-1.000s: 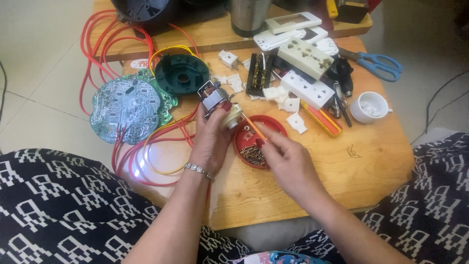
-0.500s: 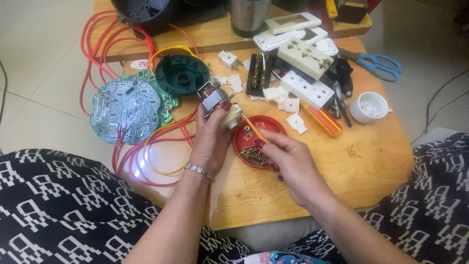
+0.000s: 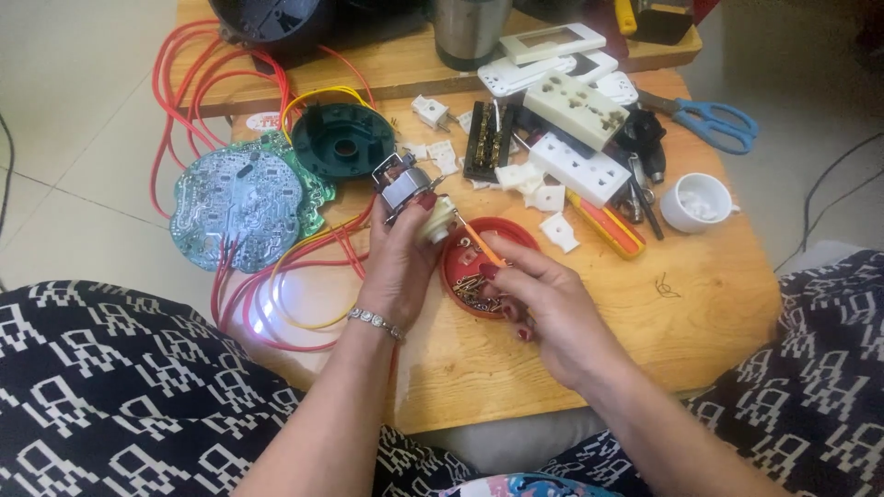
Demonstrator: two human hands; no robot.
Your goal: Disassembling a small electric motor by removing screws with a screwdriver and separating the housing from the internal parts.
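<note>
My left hand point(image 3: 398, 267) grips a small electric motor point(image 3: 409, 191) with a metal frame and a cream plastic end, held upright above the wooden table point(image 3: 589, 340). My right hand point(image 3: 543, 299) pinches a thin orange-handled screwdriver point(image 3: 480, 241), its tip at the motor's cream end. Right below both hands sits a red round lid point(image 3: 520, 236) with several brass screws in it.
A round circuit board point(image 3: 239, 202), a dark green round housing point(image 3: 343, 140) and red and yellow wires point(image 3: 276, 294) lie left. White socket strips point(image 3: 575, 166), white plugs, a second screwdriver point(image 3: 608, 225), a white cup point(image 3: 697, 202) and blue scissors point(image 3: 718, 120) lie right. A metal cup point(image 3: 465, 32) stands behind.
My right hand has drawn a little toward me and lower over the red lid, with the screwdriver still at the motor. The left hand and motor stay put.
</note>
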